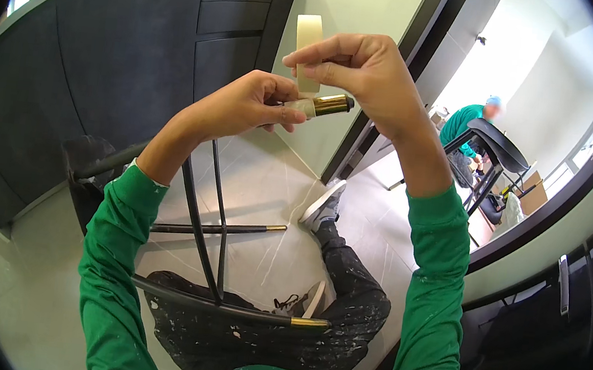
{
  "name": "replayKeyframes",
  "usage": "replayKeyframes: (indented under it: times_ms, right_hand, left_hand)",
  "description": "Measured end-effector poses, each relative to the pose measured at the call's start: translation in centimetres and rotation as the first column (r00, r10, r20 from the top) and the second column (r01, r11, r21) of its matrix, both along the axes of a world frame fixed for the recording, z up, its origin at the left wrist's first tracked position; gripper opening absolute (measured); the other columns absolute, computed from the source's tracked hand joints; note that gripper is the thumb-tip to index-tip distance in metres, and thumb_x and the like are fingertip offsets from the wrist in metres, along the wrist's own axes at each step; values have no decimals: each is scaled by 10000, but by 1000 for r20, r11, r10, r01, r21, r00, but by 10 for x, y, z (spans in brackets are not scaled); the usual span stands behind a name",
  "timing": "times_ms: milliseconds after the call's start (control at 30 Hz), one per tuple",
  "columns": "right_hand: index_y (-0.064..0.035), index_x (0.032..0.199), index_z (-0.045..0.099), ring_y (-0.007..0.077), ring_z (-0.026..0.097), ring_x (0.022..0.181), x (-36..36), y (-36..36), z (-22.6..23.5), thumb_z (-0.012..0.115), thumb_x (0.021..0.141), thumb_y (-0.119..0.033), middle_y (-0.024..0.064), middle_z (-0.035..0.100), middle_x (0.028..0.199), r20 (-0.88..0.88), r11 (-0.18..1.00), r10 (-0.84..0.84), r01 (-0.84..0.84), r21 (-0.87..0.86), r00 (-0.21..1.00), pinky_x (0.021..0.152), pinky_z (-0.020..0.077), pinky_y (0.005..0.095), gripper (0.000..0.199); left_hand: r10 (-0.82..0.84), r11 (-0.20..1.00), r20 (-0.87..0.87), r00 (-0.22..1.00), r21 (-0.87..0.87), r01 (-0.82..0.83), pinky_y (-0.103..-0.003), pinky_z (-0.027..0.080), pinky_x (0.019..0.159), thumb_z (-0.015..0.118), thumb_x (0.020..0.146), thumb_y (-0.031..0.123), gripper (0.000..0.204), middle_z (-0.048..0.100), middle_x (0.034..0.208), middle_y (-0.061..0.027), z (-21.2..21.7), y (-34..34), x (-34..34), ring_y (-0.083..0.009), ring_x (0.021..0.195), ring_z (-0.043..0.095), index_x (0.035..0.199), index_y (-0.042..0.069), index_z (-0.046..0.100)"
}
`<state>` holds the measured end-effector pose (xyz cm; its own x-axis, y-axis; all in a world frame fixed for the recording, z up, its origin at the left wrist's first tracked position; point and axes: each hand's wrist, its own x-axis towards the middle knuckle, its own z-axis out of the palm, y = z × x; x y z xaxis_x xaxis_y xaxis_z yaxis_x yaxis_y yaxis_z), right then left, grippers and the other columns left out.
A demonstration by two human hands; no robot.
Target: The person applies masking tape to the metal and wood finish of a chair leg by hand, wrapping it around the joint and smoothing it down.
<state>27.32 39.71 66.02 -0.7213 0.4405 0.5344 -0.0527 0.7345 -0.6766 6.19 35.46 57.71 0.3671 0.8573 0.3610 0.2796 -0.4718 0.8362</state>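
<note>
Roll of tape [309, 33], cream in colour, is held up edge-on above the end of a chair leg, near the pale wall [359, 5]. Its near side is pinched by the fingers of the right hand [375, 72], with the thumb set close to the fingertips. Just below, the chair leg is gripped by the left hand [248, 105], whose fingers are closed around it. A pale wrapping [305, 108] is seen on the leg beside these fingers; whether it is joined to the roll cannot be told. Beyond the wrapping, a gold tip [331, 105] and a black foot [350, 103] are left uncovered, pointed to the right.

Two more black legs with gold ends [276, 228] [310, 323] are stretched out lower down, the nearer one laid across paint-spotted trousers [244, 342]. Grey shoes [323, 208] are rested on the tiled floor [251, 270]. To the left, the wall is lined with a dark cabinet [125, 59]. Through the doorway at the right, a co-worker in green [460, 124] is partly hidden by a black chair [499, 146].
</note>
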Motion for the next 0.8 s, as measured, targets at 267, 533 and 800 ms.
replayKeyframes:
  times_ms: [267, 533, 800]
  right_hand:
    - [34, 1170, 630, 197, 720, 1029, 24, -32, -31, 655, 947, 71, 183, 741, 1095, -93, 987, 104, -91, 134, 990, 943, 569, 356, 227]
    - [-4, 1486, 439, 210, 717, 1039, 59, -71, -110, 696, 890, 21, 163, 740, 1066, -233, 996, -90, 93, 3, 968, 998, 500, 381, 649]
    - [2, 1174, 730, 263, 694, 1014, 78, -63, -149, 793, 862, -124, 138, 744, 1070, -170, 956, -214, 242, 163, 962, 964, 471, 407, 342]
  left_hand:
    - [-13, 997, -35, 999, 80, 15, -253, 493, 671, 724, 1034, 254, 248, 698, 837, -2, -5, 5, -5, -75, 749, 612, 1100, 15, 741]
    - [-9, 996, -105, 994, 83, 18, -251, 485, 714, 671, 1053, 217, 340, 661, 893, 7, -2, 5, -1, -79, 789, 573, 1334, 27, 692]
    - [25, 999, -149, 989, -28, -30, -272, 449, 668, 626, 1058, 491, 511, 615, 831, 11, 1, -6, 8, -93, 748, 548, 1230, 19, 726]
